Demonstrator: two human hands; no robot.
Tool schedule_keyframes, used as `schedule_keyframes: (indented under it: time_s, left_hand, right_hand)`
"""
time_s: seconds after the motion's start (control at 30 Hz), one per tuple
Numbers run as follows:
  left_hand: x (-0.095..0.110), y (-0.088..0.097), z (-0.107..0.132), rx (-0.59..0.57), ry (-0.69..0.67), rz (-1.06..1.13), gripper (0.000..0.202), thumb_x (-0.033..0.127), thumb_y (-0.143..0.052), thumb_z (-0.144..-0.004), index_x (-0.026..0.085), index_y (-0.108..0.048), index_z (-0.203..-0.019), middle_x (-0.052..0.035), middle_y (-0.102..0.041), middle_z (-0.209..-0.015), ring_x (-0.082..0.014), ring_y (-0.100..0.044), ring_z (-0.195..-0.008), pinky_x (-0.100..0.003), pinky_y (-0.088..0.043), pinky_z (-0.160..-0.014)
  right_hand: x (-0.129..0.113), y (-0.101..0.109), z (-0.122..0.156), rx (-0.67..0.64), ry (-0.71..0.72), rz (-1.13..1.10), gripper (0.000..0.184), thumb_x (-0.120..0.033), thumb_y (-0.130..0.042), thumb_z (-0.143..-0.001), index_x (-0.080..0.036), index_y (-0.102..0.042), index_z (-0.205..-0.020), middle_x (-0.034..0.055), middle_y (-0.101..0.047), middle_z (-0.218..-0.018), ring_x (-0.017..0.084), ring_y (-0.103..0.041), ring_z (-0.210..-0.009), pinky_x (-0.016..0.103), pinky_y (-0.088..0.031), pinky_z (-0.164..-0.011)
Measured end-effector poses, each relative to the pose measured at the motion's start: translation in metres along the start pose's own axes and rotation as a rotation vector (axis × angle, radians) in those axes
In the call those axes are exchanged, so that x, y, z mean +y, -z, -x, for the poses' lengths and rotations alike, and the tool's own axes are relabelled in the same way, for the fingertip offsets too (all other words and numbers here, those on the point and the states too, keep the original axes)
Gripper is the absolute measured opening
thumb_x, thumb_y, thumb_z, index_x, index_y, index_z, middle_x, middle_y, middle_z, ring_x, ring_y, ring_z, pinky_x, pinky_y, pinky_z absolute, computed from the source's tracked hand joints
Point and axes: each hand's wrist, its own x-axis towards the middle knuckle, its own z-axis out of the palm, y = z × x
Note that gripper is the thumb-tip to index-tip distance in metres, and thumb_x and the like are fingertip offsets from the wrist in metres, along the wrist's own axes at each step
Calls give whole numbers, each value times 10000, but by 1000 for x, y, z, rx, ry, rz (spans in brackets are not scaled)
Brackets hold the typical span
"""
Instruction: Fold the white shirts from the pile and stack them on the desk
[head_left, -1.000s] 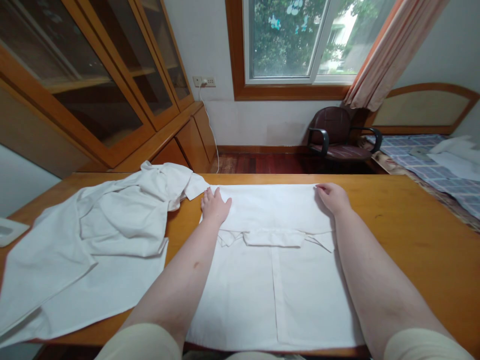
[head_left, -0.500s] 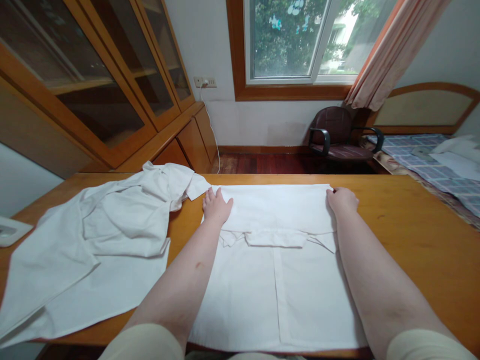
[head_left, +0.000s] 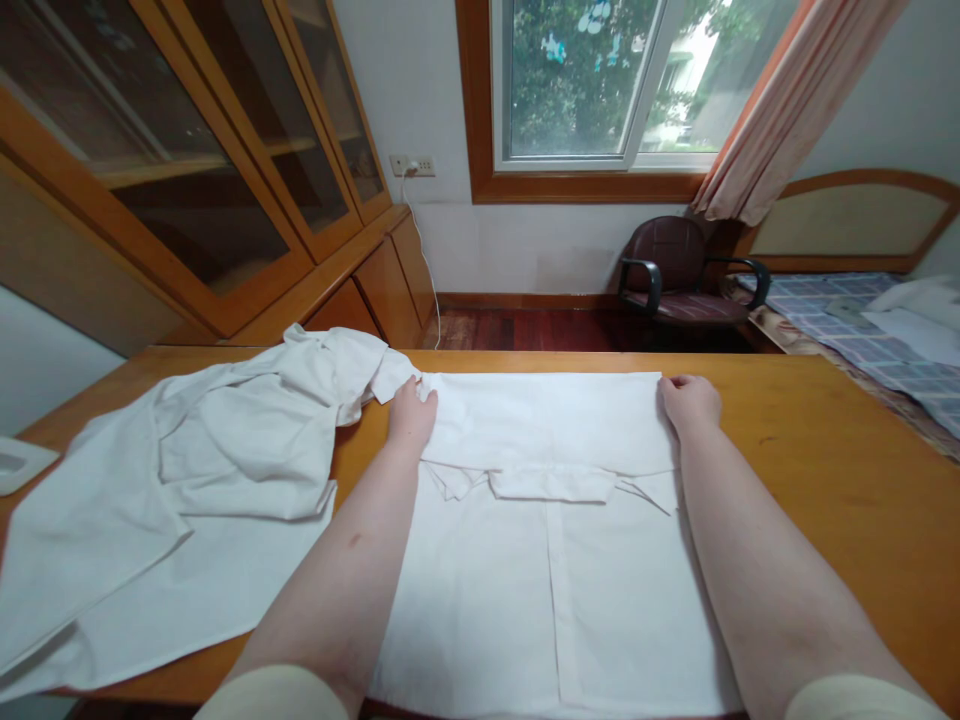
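A white shirt (head_left: 487, 590) lies flat on the wooden table (head_left: 810, 520), its far part folded over toward me. The collar (head_left: 551, 485) shows just below the folded edge, with a button placket running down the middle. At the far left corner of the fold, my left hand (head_left: 411, 415) pinches the cloth with thumb and fingers. My right hand (head_left: 690, 403) grips the far right corner the same way. Left of my left arm, a second white garment (head_left: 240, 440) is heaped loosely, its sleeve end close to my left hand.
A white object (head_left: 22, 462) sits at the table's left edge. Beyond the table stand a glass-door cabinet (head_left: 300, 150), a dark red armchair (head_left: 671, 265) and a bed (head_left: 862, 310) with a checked cover. A white cord (head_left: 424, 250) hangs from the wall socket.
My left hand has slid left from lying spread on the fold to pinching its corner. My right hand stays at the right corner.
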Motion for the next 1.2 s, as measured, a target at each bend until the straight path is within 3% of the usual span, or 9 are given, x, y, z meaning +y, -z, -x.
schedule_keyframes:
  time_s: [0.13,0.27,0.43,0.5,0.6,0.7,0.87,1.07,1.2]
  left_hand:
    - [-14,12,-13,-6,80,79,407,289,-486,-809,136,-627,-1159,-109,-684,-1059,-227,-630,-993,-307,-472,-887]
    - [-16,15,-16,-7,29,40,300,322,-487,-820,177,-702,-970,-90,-709,-955,-236,-646,-929,-313,-495,-828]
    - [0,7,-4,117,-278,-113,448,330,-466,-849,96,-577,-1214,-149,-567,-1268,-250,-485,-1214,-347,-347,-1048]
    - [8,1,4,40,-434,-193,522,369,-438,-872,93,-486,-1313,-152,-445,-1397,-260,-351,-1326,-380,-258,-1103]
    - [16,-11,11,-181,-519,-306,604,456,-379,-895,124,-373,-1400,-142,-308,-1488,-271,-219,-1389,-424,-189,-1123]
    - [18,-19,10,-252,-411,-391,690,524,-327,-892,103,-298,-1438,-168,-233,-1511,-280,-154,-1406,-418,-153,-1128]
    - [20,-24,3,-233,-260,-413,814,602,-266,-870,39,-213,-1456,-205,-147,-1522,-300,-100,-1412,-413,-134,-1131]
    - [22,-24,-5,-241,-211,-424,872,627,-265,-852,-5,-193,-1448,-231,-128,-1517,-304,-101,-1411,-407,-134,-1130]
    - [41,-20,-10,-319,-155,-481,805,564,-316,-864,9,-236,-1442,-224,-142,-1516,-317,-111,-1408,-443,-123,-1127]
  right_hand:
    - [-1,0,0,-11,21,-18,420,-449,-424,-845,-146,-713,-880,154,-688,-886,260,-610,-827,348,-439,-705]
    - [-1,-1,0,-3,7,-40,383,-442,-480,-817,-151,-711,-909,146,-689,-887,275,-613,-844,380,-450,-745]
    - [-8,-1,5,102,286,-52,393,-356,-499,-825,-125,-660,-1100,154,-650,-1094,281,-569,-1037,425,-418,-916]
    - [-16,-2,11,97,470,-66,403,-347,-492,-836,-132,-639,-1144,139,-626,-1167,274,-536,-1110,432,-384,-978]
    - [-29,-5,24,-37,696,-62,460,-394,-469,-862,-160,-578,-1244,115,-546,-1307,258,-476,-1208,424,-340,-1037]
    - [-38,-8,35,-294,800,58,533,-444,-410,-898,-186,-462,-1362,84,-417,-1433,222,-362,-1318,385,-276,-1086]
    - [-42,-14,41,-350,671,275,640,-528,-294,-921,-172,-294,-1453,85,-250,-1516,235,-215,-1390,417,-185,-1113]
    - [-37,-16,33,-311,529,330,741,-580,-215,-911,-95,-214,-1471,135,-228,-1517,240,-197,-1393,417,-170,-1114]
    - [-49,-12,39,-285,468,363,766,-577,-244,-907,-49,-214,-1462,178,-204,-1515,288,-155,-1399,497,-110,-1109]
